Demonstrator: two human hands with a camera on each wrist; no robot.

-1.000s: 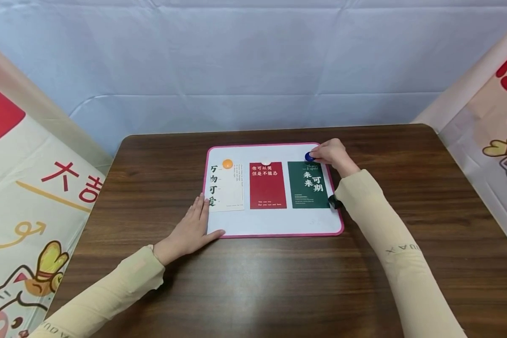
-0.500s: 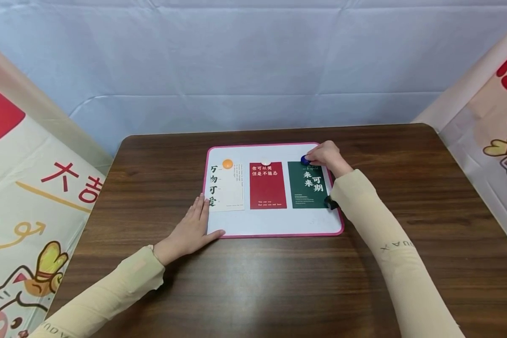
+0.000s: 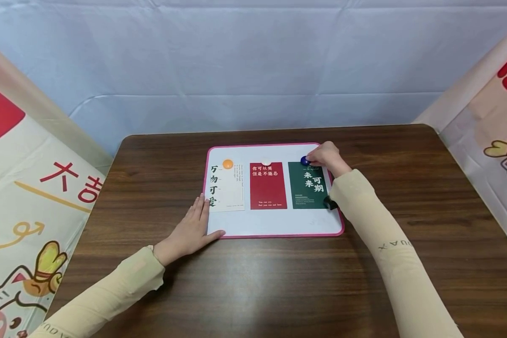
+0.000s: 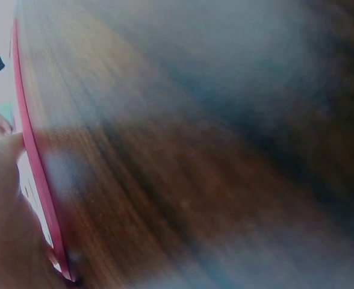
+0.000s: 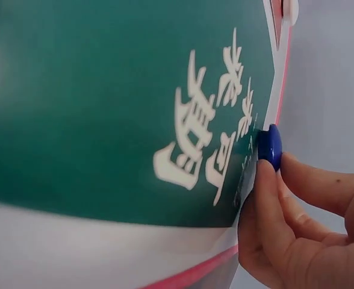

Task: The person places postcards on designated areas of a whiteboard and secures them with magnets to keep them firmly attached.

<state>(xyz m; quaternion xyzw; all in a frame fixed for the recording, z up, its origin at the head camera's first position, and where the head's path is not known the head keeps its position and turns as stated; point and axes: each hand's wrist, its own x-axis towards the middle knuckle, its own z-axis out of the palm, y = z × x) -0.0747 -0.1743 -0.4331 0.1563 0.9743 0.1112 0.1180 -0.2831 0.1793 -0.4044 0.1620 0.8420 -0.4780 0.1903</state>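
Observation:
A small whiteboard [image 3: 274, 223] with a pink rim lies on the wooden table. Three cards are on it: a white card [image 3: 232, 192], a red card [image 3: 268, 188] and a green card [image 3: 300, 185]. My right hand [image 3: 328, 156] pinches a round blue magnet [image 5: 270, 146] between thumb and fingers, at the green card's top edge. With its fingers extended, my left hand [image 3: 191, 231] rests on the board's left edge, its thumb along the lower left corner. An orange magnet [image 3: 227, 164] sits atop the white card, a white magnet [image 3: 265, 162] atop the red one.
The brown table [image 3: 253, 286] extends around the board on all sides. A pale blue cloth [image 3: 253, 65] hangs behind it, with printed cartoon cloths to the left and right. A small black object [image 3: 330, 203] shows by the right sleeve, over the board's right edge.
My right hand has moved slightly left and down with the blue magnet, bringing it to the green card's top edge, then stays nearly still. The left hand has not moved.

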